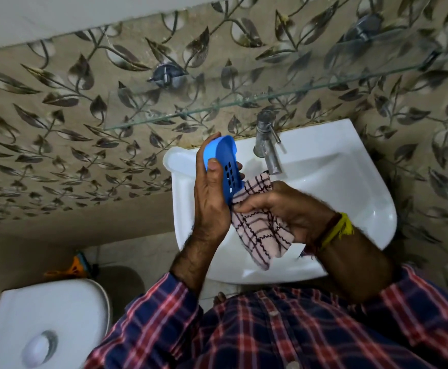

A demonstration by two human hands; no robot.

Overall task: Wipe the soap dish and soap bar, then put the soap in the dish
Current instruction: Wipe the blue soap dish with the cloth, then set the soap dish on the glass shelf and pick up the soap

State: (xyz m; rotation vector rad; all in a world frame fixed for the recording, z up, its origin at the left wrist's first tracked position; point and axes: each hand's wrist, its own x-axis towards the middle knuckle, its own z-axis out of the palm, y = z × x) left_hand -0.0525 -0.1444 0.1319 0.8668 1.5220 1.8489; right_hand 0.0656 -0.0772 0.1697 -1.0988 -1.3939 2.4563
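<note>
Step in hand: wiping the soap dish (224, 166), by the look of it; the soap bar is not in view
Left hand (209, 193): fingers and thumb curled round the dish, thumb on its near rim, holding it on edge above the left corner of the washbasin (350, 187)
Right hand (278, 209): fingers pinch a bunched checked cloth (257, 230) against the lower end of the dish; the loose tail hangs below the fingers
Dish: blue, slotted base turned toward the right fingers, upper end beyond the left fingertips
Next move, as I judge it: draw the cloth along the slotted face and rim while the left grip stays firm, then find the soap
Edges: the tap (266, 142) stands just beyond the right fingers; the glass shelf (217, 107) juts out further back
Open room: the basin bowl lies right of the right hand, free for cloth strokes
</note>
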